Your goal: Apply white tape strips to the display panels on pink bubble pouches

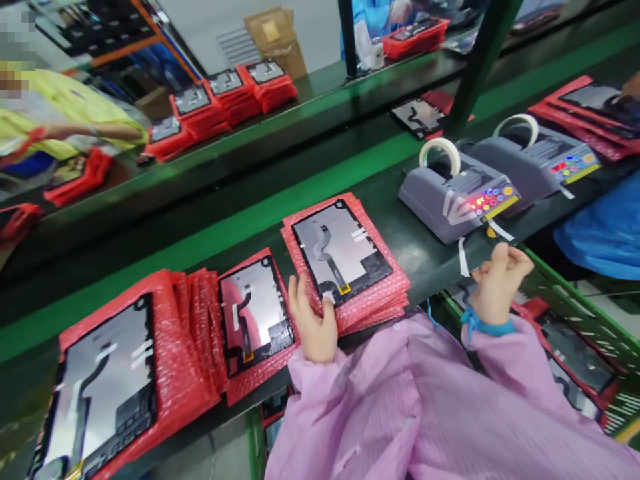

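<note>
My left hand (314, 328) lies with fingers spread at the lower left edge of a stack of red bubble-wrap pouches (373, 303). On that stack rests a flat display panel (345, 250) with a silver back, black border, dark ribbon cable and small white tape strips. My right hand (499, 283), wearing a blue wristband (493, 329), is raised in front of a grey tape dispenser (435, 200). Its fingers are curled together; whether anything is between them is hidden. One white tape strip (463, 257) hangs close to the fingers, and another tape strip (501, 231) sticks out of the dispenser.
To the left are a second panel (260, 307) on red pouches and a larger panel (105, 387) on a pouch stack. A second tape dispenser (545, 157) stands at the right. Below is a green crate (575, 293) holding panels. A co-worker's yellow sleeve (95, 107) shows across the line.
</note>
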A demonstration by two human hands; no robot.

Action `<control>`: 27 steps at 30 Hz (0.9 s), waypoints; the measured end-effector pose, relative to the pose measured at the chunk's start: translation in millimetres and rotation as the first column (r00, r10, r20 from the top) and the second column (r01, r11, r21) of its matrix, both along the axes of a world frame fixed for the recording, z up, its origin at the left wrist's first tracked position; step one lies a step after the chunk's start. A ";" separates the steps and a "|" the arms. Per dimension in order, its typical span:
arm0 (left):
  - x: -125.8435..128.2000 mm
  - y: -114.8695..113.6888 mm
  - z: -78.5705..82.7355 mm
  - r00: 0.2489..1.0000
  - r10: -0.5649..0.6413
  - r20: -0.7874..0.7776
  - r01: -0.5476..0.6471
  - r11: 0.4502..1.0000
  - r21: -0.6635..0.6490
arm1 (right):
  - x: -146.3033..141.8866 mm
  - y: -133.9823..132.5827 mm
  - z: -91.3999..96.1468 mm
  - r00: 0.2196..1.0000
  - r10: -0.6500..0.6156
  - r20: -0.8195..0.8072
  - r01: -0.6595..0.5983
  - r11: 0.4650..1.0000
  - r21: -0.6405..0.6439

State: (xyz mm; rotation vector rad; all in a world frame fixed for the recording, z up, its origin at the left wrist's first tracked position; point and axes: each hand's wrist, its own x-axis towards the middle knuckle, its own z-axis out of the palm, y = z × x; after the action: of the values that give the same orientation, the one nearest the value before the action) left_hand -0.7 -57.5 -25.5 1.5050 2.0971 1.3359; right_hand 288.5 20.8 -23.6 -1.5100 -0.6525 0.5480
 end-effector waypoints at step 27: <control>20.5 15.5 32.2 0.888 -0.117 -0.445 0.023 0.977 -0.211 | -228.9 189.5 61.2 -0.807 0.404 0.431 -0.590 -0.510 -0.626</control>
State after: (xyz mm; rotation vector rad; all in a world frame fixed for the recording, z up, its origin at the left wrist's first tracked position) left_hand 19.8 -42.0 6.7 1.9244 2.3270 0.7607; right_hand 59.7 210.2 37.5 0.1097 -3.0785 1.0675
